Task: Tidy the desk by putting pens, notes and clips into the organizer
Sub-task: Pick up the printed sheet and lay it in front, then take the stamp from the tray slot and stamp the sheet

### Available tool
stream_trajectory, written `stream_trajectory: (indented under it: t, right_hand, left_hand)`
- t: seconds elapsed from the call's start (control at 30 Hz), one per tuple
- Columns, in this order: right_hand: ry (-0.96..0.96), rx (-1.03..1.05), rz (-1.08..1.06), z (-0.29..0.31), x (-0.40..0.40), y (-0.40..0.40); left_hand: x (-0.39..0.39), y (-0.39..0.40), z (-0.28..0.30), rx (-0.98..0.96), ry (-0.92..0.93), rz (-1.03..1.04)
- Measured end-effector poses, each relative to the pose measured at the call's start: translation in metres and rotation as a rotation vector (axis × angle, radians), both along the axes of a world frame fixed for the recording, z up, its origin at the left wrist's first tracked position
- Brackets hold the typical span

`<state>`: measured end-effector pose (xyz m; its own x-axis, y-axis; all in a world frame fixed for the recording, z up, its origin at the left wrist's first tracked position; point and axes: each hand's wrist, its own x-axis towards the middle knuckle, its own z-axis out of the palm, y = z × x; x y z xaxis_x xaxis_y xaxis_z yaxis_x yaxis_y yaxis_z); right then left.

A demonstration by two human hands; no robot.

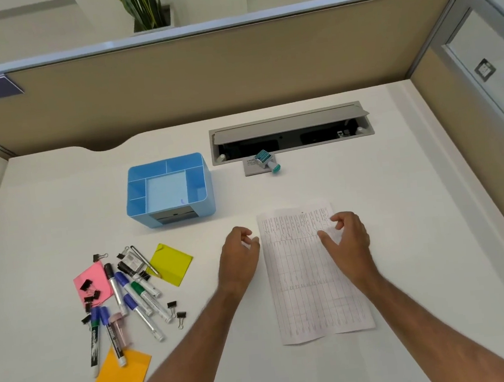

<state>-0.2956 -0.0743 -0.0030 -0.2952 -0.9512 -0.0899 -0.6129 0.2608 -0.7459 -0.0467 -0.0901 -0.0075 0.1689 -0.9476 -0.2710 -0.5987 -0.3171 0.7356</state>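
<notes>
Printed sheet point(311, 277) under right hand point(346, 243) fingers, seemingly touching; left hand point(238, 253) beside.

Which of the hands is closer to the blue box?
The left. The left hand is loosely curled over the bare desk, just below and right of the blue organizer. The right hand is farther right, over the printed sheet.
</notes>
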Motion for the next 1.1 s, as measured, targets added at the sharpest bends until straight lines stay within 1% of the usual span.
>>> stream_trajectory:
  t: [0.23, 0.33, 0.5, 0.7, 0.87, 1.0, 1.1]
  right_hand:
    - [0.006, 0.014, 0.107, 0.002, 0.022, -0.063]
    - [0.008, 0.016, 0.127, -0.001, 0.032, -0.092]
    - [-0.022, 0.026, 0.128, -0.005, 0.045, -0.136]
    - [-0.033, 0.049, 0.169, -0.015, 0.057, -0.182]
    - [-0.019, 0.073, 0.215, -0.029, 0.063, -0.207]
    - [-0.04, 0.069, 0.232, -0.041, 0.063, -0.215]
    - [-0.059, 0.041, 0.24, -0.045, 0.064, -0.216]
  left_hand:
    - [-0.001, -0.078, 0.014, -0.066, -0.058, -0.104]
    - [-0.001, -0.112, 0.016, -0.047, -0.089, -0.138]
    - [-0.002, -0.157, 0.015, -0.022, -0.204, -0.191]
    - [-0.007, -0.195, 0.012, -0.048, -0.353, -0.343]
    - [-0.007, -0.22, 0.007, -0.017, -0.383, -0.433]
    - [-0.003, -0.229, 0.002, -0.042, -0.454, -0.487]
    - [-0.002, -0.23, -0.001, -0.057, -0.469, -0.498]
